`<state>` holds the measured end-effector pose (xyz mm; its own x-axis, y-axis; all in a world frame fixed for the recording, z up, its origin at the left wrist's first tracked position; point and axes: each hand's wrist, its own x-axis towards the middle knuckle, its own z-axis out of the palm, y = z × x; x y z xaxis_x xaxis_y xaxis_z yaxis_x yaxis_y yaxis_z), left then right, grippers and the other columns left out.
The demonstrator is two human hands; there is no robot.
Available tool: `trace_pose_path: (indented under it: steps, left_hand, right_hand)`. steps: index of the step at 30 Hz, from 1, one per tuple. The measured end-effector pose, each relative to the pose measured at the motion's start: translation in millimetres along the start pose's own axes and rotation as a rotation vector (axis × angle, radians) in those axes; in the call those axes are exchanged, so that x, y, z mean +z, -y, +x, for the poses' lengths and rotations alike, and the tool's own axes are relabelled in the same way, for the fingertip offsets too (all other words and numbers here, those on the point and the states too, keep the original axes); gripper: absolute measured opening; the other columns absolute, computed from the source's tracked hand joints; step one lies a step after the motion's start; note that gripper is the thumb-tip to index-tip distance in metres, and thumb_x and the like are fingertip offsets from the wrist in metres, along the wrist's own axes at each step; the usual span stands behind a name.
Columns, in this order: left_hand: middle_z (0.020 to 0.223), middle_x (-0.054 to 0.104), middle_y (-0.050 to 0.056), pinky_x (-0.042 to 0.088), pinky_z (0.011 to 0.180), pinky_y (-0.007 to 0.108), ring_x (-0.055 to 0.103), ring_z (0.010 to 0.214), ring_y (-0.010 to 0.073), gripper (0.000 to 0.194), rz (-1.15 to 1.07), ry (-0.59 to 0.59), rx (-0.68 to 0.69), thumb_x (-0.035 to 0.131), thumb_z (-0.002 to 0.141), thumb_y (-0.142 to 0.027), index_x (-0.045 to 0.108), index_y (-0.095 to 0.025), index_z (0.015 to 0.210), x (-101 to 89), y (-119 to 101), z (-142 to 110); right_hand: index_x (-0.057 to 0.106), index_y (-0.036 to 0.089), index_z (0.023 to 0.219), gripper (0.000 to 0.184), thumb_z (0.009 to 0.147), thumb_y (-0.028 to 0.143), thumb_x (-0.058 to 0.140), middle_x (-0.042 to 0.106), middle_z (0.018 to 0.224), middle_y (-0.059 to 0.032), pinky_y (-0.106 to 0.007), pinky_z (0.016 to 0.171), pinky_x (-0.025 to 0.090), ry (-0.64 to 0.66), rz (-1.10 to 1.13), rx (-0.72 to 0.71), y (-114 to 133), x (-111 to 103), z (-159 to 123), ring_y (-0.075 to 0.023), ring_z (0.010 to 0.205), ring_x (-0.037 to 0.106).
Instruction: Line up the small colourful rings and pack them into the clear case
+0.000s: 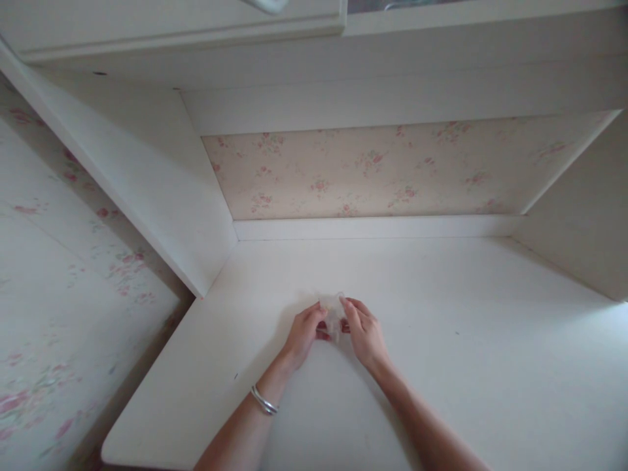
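A small clear plastic bag point(333, 319) is stretched between my two hands, just over the white desktop. My left hand point(305, 333) pinches its left side between thumb and fingers. On the other side, my right hand point(362, 329) grips the bag's right edge, thumb on top. Something dark red shows at the fingers of both hands; whether it is nail colour or part of the contents I cannot tell. What lies inside the bag is too small and blurred to name. A silver bangle point(265, 400) circles my left wrist.
The white desk point(441, 379) spreads beneath my hands, its rounded corner at the lower left. White side panels point(161, 176) rise at left and right. Overhead hangs a cabinet point(186, 33) with a door. Floral wallpaper point(343, 173) covers the back wall.
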<state>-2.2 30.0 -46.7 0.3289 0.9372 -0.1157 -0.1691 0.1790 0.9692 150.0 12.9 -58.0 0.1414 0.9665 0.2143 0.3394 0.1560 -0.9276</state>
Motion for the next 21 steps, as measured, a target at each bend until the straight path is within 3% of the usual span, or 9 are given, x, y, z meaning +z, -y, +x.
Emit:
trace_pose_path:
  steps: [2,8,13,18,21]
  left_hand:
    - [0.090,0.067,0.010,0.050,0.056,0.026,0.062,0.074,0.0176,0.040,-0.050,-0.027,-0.014,0.052,0.081,-0.041,0.063,-0.013,0.107,-2.3,1.3,0.4]
    - [0.096,0.067,0.011,0.052,0.058,0.026,0.063,0.073,0.0164,0.035,-0.282,-0.080,-0.102,0.057,0.080,-0.040,0.063,-0.012,0.101,-7.8,5.8,6.2]
    - [0.098,0.067,0.012,0.053,0.061,0.025,0.064,0.074,0.0156,0.032,-0.378,-0.126,-0.141,0.057,0.080,-0.039,0.063,-0.013,0.098,-31.4,-14.7,22.4]
    - [0.091,0.066,0.009,0.053,0.062,0.026,0.062,0.068,0.0142,0.037,-0.102,-0.272,-0.025,0.065,0.073,-0.042,0.062,-0.015,0.097,-70.9,-59.6,55.0]
    - [0.093,0.067,0.010,0.051,0.062,0.026,0.063,0.071,0.0154,0.043,0.321,-0.414,-0.075,0.062,0.071,-0.049,0.063,-0.014,0.098,-93.1,-79.2,76.7]
  right_hand:
    - [0.066,0.021,0.109,0.049,0.089,0.055,0.036,0.063,0.106,-0.0080,-0.029,0.066,0.052,-0.042,0.105,0.099,-3.9,-7.3,4.5,-0.0153,0.068,0.064]
    - [0.062,0.017,0.113,0.059,0.080,0.063,0.045,0.061,0.110,-0.0099,-0.030,0.065,0.054,-0.118,0.344,0.278,-12.8,-18.3,16.1,-0.0183,0.075,0.064]
    - [0.062,0.016,0.112,0.062,0.078,0.066,0.047,0.064,0.101,-0.0103,-0.031,0.064,0.054,-0.088,0.401,0.356,-15.9,-14.5,18.8,-0.0183,0.072,0.064]
    - [0.063,0.017,0.111,0.060,0.079,0.065,0.045,0.061,0.110,-0.0111,-0.030,0.063,0.053,-0.061,0.385,0.315,-17.4,-13.9,19.6,-0.0169,0.070,0.063]
    - [0.063,0.016,0.110,0.060,0.079,0.064,0.046,0.060,0.111,-0.0118,-0.030,0.062,0.053,-0.050,0.372,0.307,-18.0,-13.7,20.6,-0.0164,0.068,0.063]
